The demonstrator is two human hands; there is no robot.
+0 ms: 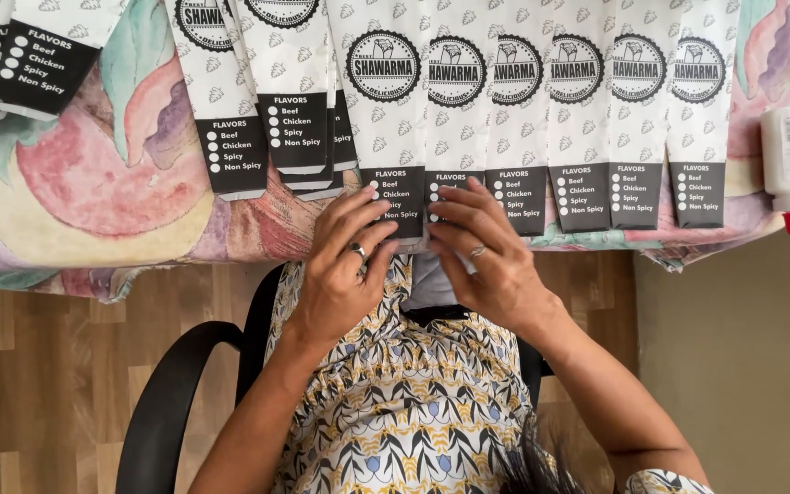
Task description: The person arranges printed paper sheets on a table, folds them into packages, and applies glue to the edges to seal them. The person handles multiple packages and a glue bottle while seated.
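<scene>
A row of long white paper sleeves with round black emblems and black lower ends lies across a table covered in a colourful fruit-print cloth (93,183). My left hand (345,270), with a ring, presses its fingers on the black end of one paper sleeve (386,119) at the table's near edge. My right hand (486,252), also ringed, rests its fingers on the neighbouring paper sleeve (454,110), where the two overlap. Both hands lie flat with fingers spread on the paper.
More sleeves (637,110) lie side by side to the right, and overlapping stacks (267,101) sit to the left. A white glue bottle with a red tip (788,160) lies at the cloth's right edge. I sit in a black armchair (166,402) over a wooden floor.
</scene>
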